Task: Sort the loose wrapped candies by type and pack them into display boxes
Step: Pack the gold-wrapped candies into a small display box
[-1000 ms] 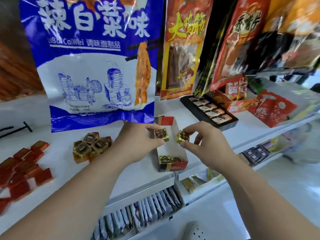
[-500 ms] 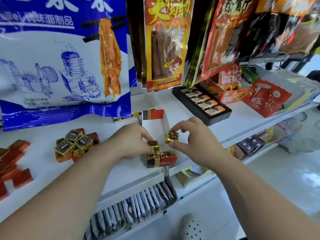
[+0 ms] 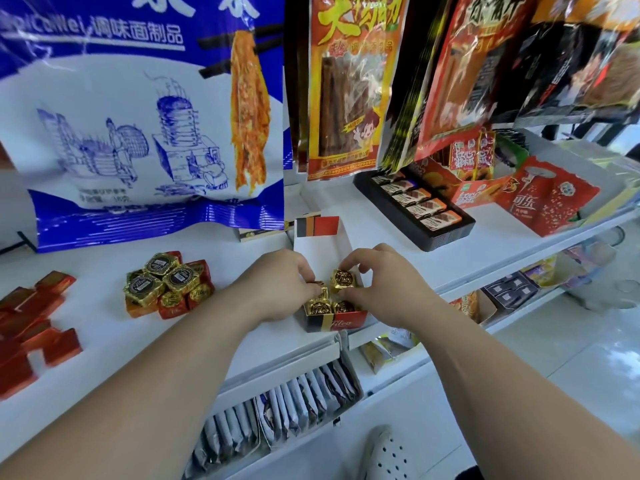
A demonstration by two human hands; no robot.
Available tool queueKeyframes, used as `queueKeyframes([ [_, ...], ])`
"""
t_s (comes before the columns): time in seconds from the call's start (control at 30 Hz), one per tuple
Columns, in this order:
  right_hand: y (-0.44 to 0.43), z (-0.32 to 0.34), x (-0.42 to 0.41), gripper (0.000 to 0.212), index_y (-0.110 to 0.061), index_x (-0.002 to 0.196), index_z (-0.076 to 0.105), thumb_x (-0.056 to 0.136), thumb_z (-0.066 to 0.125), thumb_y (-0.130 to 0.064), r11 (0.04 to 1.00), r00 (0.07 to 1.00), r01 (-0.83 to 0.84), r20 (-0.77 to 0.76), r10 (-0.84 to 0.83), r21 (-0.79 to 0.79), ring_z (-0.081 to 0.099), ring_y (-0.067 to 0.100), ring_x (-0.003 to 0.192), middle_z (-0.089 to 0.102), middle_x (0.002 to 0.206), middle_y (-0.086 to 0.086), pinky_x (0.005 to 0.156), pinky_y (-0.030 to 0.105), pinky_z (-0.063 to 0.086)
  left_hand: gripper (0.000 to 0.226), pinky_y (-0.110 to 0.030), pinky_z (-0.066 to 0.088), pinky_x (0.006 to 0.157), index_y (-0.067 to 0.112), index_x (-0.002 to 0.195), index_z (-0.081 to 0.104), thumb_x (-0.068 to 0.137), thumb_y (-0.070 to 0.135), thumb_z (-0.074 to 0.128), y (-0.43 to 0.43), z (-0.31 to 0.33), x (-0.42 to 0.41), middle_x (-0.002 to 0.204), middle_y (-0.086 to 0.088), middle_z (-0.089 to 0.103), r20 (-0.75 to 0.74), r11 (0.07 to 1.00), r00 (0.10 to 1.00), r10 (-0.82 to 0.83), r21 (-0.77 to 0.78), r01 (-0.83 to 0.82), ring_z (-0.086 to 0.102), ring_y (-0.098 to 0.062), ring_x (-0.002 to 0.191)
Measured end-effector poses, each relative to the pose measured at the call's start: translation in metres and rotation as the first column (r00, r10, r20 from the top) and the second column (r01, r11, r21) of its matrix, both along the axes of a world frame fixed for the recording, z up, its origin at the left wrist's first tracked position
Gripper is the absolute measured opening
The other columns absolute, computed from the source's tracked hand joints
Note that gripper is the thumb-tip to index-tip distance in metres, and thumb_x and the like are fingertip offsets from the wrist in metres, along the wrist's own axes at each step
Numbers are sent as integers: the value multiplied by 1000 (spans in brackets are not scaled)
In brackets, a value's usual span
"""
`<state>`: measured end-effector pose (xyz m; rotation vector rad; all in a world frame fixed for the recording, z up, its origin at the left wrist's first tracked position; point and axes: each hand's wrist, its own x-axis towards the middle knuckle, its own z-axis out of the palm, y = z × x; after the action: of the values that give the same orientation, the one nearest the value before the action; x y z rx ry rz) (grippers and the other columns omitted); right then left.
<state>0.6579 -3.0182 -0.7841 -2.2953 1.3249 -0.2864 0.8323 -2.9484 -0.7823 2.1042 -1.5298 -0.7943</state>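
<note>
Both hands worked over a narrow display box (image 3: 323, 244) standing on the white shelf (image 3: 485, 244). Right hand (image 3: 384, 284) had its fingers closed around a gold-foil candy (image 3: 343, 279), held just above the box's front end. Left hand (image 3: 280, 289) was curled, fingertips pinching a second gold candy (image 3: 322, 293) pressed low into the box; most of that piece was hidden. Two more gold candies (image 3: 330, 307) sat side by side against the box's red-and-black front wall. Rear part of the box was bare white card.

Left of the box, well apart, lay a small heap of gold and red wrapped candies (image 3: 168, 284). Farther left, a scatter of flat red wrapped candies (image 3: 33, 327). A big blue-and-white snack bag (image 3: 138, 116) hung behind. A black tray of wrapped bars (image 3: 420, 202) stood right of the box.
</note>
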Motion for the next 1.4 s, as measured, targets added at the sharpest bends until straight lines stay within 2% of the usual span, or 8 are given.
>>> queueKeyframes([
  [0.2,-2,1,0,34,-38,109,64,79,77,-43,998,999,-27,-38,29,64,56,11,88,51,107,-4,71,25,42,29,-22,40,59,23,109,68,82,30,74,-1,-2,-3,96,6,53,56,1000,998,3,-28,-1,55,-13,86],
  [0.47,-3,4,-11,30,-38,120,64,90,64,-44,985,991,-111,-64,120,128,57,14,96,57,110,-1,82,28,46,31,-19,37,57,30,116,66,86,38,68,1,-1,1,91,8,58,-10,999,999,-36,-12,36,52,-4,75],
  [0.67,0,10,-2,45,-37,133,55,90,61,-50,993,993,39,115,-26,-113,55,8,78,52,115,-6,74,28,44,38,-23,43,64,41,131,52,95,35,58,26,15,11,90,8,54,9,991,1000,6,-136,-5,53,-6,79],
  [0.83,22,17,37,40,-31,124,61,87,66,-43,957,983,-1,177,55,-289,58,17,91,51,111,-8,73,27,45,17,-27,46,71,36,109,63,94,31,58,69,22,49,98,11,60,163,977,977,134,-189,-102,56,-7,81],
  [0.97,45,14,81,36,-30,120,66,85,69,-42,941,974,-121,143,174,-316,55,16,105,59,118,-5,86,31,48,15,-28,46,76,31,101,65,90,26,57,100,28,95,106,8,62,363,967,899,247,-152,-204,56,-11,91],
  [1.17,79,-7,136,35,-31,118,69,85,66,-41,948,949,-230,164,268,-222,58,22,104,65,116,0,88,38,52,29,-26,39,61,29,109,64,81,30,70,127,30,140,105,5,62,257,908,874,412,-192,-372,53,-13,82],
  [1.27,90,-10,161,39,-29,118,69,80,73,-35,987,940,-142,303,160,-79,61,19,102,65,114,-1,88,37,53,34,-25,41,68,34,107,65,76,39,75,126,19,143,109,9,58,197,927,911,362,-180,-330,52,-10,91],
  [1.4,94,-11,183,41,-26,116,69,75,75,-30,988,934,-110,328,139,-107,59,21,97,61,108,1,81,34,52,29,-29,48,76,36,95,67,69,36,79,118,11,139,99,7,63,189,953,941,280,-171,-249,58,-12,91],
])
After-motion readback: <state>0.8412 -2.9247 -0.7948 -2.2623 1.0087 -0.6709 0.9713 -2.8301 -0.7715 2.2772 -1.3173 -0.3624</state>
